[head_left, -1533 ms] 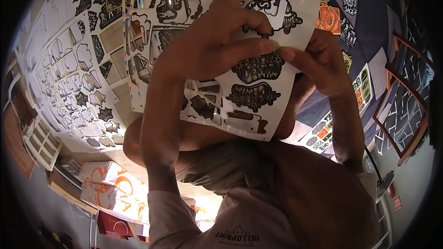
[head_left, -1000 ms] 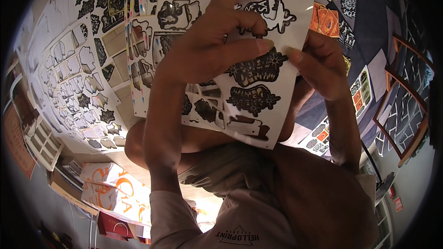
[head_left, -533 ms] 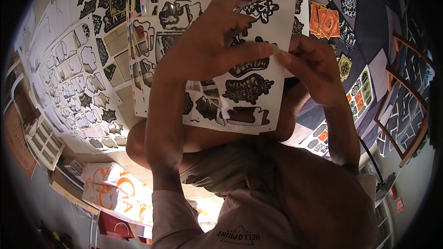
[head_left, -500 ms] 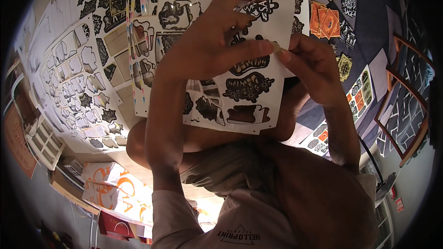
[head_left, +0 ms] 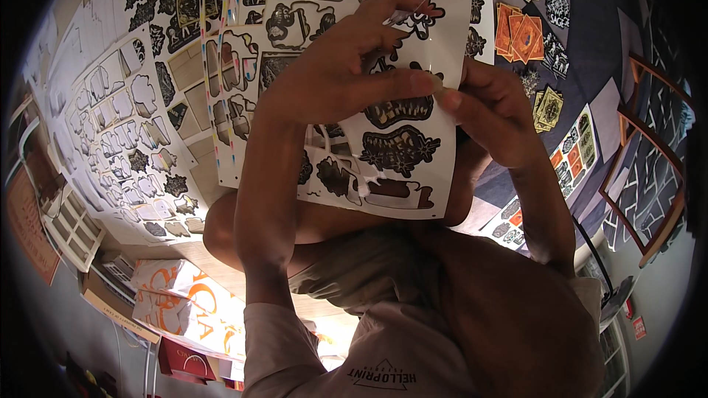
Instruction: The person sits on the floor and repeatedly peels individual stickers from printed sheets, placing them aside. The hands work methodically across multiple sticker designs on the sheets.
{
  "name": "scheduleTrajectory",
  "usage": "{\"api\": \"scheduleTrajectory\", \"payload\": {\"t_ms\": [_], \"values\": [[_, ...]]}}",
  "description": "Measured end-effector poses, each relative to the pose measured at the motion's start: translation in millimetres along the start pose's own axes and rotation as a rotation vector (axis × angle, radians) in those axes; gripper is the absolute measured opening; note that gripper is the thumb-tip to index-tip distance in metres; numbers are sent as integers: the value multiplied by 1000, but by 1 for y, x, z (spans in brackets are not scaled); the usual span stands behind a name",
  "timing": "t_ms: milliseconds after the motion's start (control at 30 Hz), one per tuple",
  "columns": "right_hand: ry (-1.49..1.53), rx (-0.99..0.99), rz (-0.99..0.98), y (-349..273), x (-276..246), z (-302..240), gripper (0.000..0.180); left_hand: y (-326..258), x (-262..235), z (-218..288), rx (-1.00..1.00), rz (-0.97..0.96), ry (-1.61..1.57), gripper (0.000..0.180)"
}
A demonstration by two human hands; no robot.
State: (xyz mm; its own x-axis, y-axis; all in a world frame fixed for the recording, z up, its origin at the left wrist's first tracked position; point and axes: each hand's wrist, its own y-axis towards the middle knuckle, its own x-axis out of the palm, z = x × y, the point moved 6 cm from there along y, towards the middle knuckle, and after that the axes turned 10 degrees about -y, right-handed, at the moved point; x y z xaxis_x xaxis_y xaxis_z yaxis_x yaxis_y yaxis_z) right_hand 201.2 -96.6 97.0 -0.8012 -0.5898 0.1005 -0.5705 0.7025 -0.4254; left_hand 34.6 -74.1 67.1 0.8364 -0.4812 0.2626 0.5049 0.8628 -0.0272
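A white sticker sheet [head_left: 442,195] with dark, ornate die-cut designs is held up in front of me over my crossed legs. My left hand [head_left: 350,74] lies across its upper part, fingers bent over the face and thumb stretched toward the right edge. At that edge my right hand [head_left: 498,114] pinches the sheet, the two thumb tips almost touching. Whether a loose sticker corner sits between the thumbs I cannot make out. The sheet's top right is bent up. Glare crosses its lower part, where some cut shapes look see-through.
More sticker sheets [head_left: 247,129] lie under and left of the held one, beside a sheet of cut-out shapes [head_left: 110,133]. Orange cards [head_left: 522,33] and yellow cards [head_left: 548,109] rest on the dark surface at right. A wooden frame [head_left: 656,147] stands far right, a printed bag [head_left: 181,298] lower left.
The held sheet has tilted and its lower end has swung a little to the right. Its upper right bends more. Both hands stay on it, the left shifted slightly right.
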Motion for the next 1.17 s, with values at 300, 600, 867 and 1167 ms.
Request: {"api": "scheduleTrajectory", "payload": {"t_ms": [300,600,867,1167], "values": [[13,10,-54,2,3,-2,30,2,4,-2,1,-89,-137,75],[-17,-32,-54,3,0,-3,24,-4,-4,-2,-27,13,-71,41],[-28,-40,-87,6,8,-9,27,-2,-6,-5,-63,-44,-149,47],[-60,9,-126,7,9,-13,35,-3,-8,-5,-111,-59,-173,57]]}}
